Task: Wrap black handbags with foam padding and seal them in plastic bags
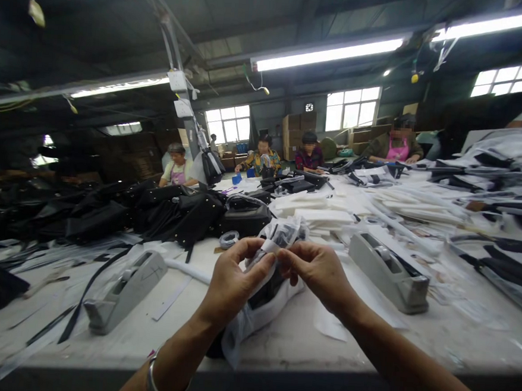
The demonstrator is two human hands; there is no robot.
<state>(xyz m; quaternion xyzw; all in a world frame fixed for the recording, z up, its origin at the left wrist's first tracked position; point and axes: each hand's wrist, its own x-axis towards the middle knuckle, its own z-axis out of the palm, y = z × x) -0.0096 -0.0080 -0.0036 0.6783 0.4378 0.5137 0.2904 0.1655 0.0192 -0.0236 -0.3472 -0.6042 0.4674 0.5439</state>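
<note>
Between my hands stands a black item wrapped in thin white and clear material (288,230), near the table's front edge. My left hand (237,277) is closed on a white strip of the wrapping at its top, thumb against fingers. My right hand (320,274) pinches at the same spot from the right, its fingertips close to the left thumb. Whatever small piece lies between the right fingertips is hidden. The wrapped item's black side (267,291) shows below my hands.
Grey tape dispensers stand left (124,293) and right (389,273) on the white table (311,366). Behind lie a clear tape roll (229,239), black bags (177,213) and stacked white sheets (316,211). Several people sit across the table.
</note>
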